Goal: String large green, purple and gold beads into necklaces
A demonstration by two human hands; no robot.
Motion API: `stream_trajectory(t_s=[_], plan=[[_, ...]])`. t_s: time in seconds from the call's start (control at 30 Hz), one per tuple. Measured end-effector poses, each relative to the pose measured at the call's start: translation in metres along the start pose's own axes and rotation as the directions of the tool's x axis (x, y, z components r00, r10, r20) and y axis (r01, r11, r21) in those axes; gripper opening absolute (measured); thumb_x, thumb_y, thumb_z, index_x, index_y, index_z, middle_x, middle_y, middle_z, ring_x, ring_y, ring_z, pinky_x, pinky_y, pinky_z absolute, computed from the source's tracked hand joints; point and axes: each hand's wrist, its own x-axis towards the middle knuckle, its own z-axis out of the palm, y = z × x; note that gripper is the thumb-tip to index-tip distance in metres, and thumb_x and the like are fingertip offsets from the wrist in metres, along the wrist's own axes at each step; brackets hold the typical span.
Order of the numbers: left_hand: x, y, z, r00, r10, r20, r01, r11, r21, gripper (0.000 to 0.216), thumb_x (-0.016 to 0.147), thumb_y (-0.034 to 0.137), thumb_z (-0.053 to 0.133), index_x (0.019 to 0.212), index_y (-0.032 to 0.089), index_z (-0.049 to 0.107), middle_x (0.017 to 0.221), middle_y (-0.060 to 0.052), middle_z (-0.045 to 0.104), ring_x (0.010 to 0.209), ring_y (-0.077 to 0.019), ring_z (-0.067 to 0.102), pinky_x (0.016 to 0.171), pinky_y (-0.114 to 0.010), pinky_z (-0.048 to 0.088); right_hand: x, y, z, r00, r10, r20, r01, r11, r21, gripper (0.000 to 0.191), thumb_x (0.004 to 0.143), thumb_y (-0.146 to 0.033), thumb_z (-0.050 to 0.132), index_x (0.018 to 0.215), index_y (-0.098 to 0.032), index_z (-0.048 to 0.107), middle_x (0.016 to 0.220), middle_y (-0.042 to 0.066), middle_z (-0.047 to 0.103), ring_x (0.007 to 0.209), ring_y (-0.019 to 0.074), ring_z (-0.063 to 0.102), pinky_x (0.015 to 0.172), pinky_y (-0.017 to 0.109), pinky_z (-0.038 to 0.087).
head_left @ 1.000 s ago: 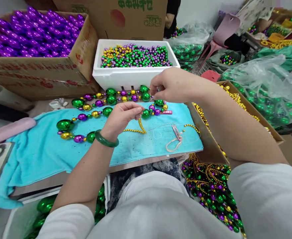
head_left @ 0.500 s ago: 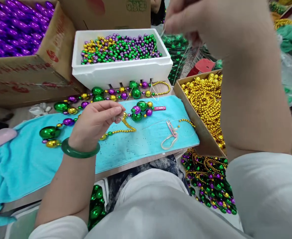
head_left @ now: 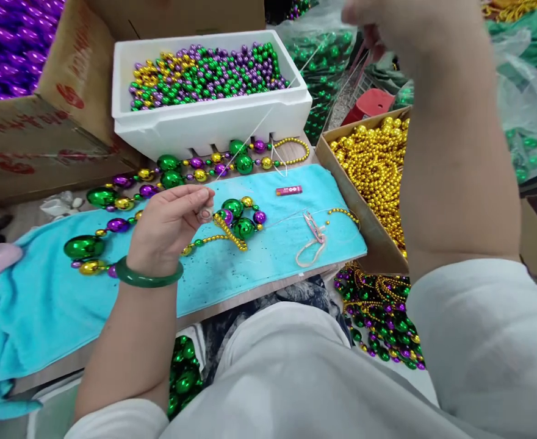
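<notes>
My left hand (head_left: 165,225), with a green bangle at its wrist, pinches a thin white thread (head_left: 250,135) between thumb and fingers. The thread runs up taut toward my right hand (head_left: 401,30). That hand is closed, raised high and partly cut off by the top edge; its fingertips are blurred where the thread reaches them. Just right of my left hand lies a cluster of green, purple and gold beads (head_left: 243,227). A strand of small gold beads (head_left: 232,235) hangs below the fingertips. Both lie over a turquoise towel (head_left: 259,268).
Thread snips (head_left: 313,227) with a cord loop and a small pink-red stick (head_left: 289,191) lie on the towel. Behind stands a white foam box (head_left: 204,131) of small beads. A carton of gold beads (head_left: 373,177) is at right, a carton of purple beads (head_left: 16,49) at left.
My right hand has risen, drawing the thread straighter. My left hand and the bead cluster have shifted left, away from the pink-red stick. The camera view has also moved slightly.
</notes>
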Motion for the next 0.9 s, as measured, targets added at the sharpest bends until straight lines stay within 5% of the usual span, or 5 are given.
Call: stream_trajectory(t_s=[0.1, 0.2, 0.5, 0.73, 0.9], plan=[[0.005, -0.014, 0.001, 0.999, -0.039, -0.008, 0.039, 0.999, -0.008, 0.0, 0.069, 0.013, 0.071, 0.069, 0.013, 0.071, 0.062, -0.002, 0.061, 0.053, -0.0074, 0.052, 0.046, -0.016, 0.044, -0.014, 0.025, 0.014, 0.984, 0.15, 0.099, -0.099, 0.912, -0.399, 0.011, 0.079, -0.019, 0.063, 0.08, -0.01, 0.07, 0.064, 0.0, 0.057, 0.077, 0.0201, 0.069, 0.068, 0.034, 0.052], [0.012, -0.027, 0.004, 0.996, -0.087, -0.007, 0.086, 0.995, -0.047, 0.006, 0.066, 0.013, 0.073, 0.07, 0.01, 0.071, 0.062, -0.002, 0.06, 0.052, -0.0065, 0.052, 0.046, -0.016, 0.044, -0.05, 0.052, 0.037, 0.962, 0.205, 0.181, -0.02, 0.714, -0.7, 0.018, 0.081, -0.008, 0.056, 0.093, -0.006, 0.07, 0.098, 0.014, 0.067, 0.102, 0.0258, 0.063, 0.09, 0.043, 0.047], [0.017, -0.037, 0.01, 0.983, -0.182, 0.037, 0.186, 0.973, -0.136, 0.012, 0.068, 0.018, 0.076, 0.073, 0.01, 0.069, 0.062, -0.001, 0.059, 0.052, -0.0056, 0.053, 0.048, -0.016, 0.044, -0.215, 0.078, 0.11, 0.757, 0.536, 0.372, -0.107, 0.664, -0.74, 0.031, 0.091, -0.038, 0.05, 0.104, -0.013, 0.064, 0.103, 0.017, 0.07, 0.094, 0.0295, 0.067, 0.073, 0.035, 0.048], [0.013, -0.032, -0.001, 0.988, -0.154, -0.02, 0.151, 0.984, -0.094, 0.018, 0.067, 0.021, 0.078, 0.078, 0.01, 0.069, 0.064, 0.0, 0.061, 0.052, -0.0065, 0.056, 0.049, -0.017, 0.045, -0.236, 0.087, 0.126, 0.74, 0.574, 0.351, -0.116, 0.623, -0.774, 0.029, 0.092, -0.023, 0.039, 0.108, -0.011, 0.06, 0.104, 0.018, 0.068, 0.094, 0.0286, 0.067, 0.069, 0.032, 0.044], [0.01, -0.028, -0.009, 0.989, -0.139, -0.046, 0.136, 0.989, -0.051, 0.02, 0.066, 0.023, 0.079, 0.078, 0.011, 0.069, 0.065, 0.0, 0.062, 0.052, -0.0066, 0.055, 0.047, -0.018, 0.042, -0.235, 0.09, 0.11, 0.762, 0.585, 0.278, -0.29, 0.692, -0.661, 0.021, 0.087, -0.028, 0.044, 0.09, -0.015, 0.06, 0.092, 0.015, 0.07, 0.084, 0.0269, 0.066, 0.064, 0.031, 0.039]])
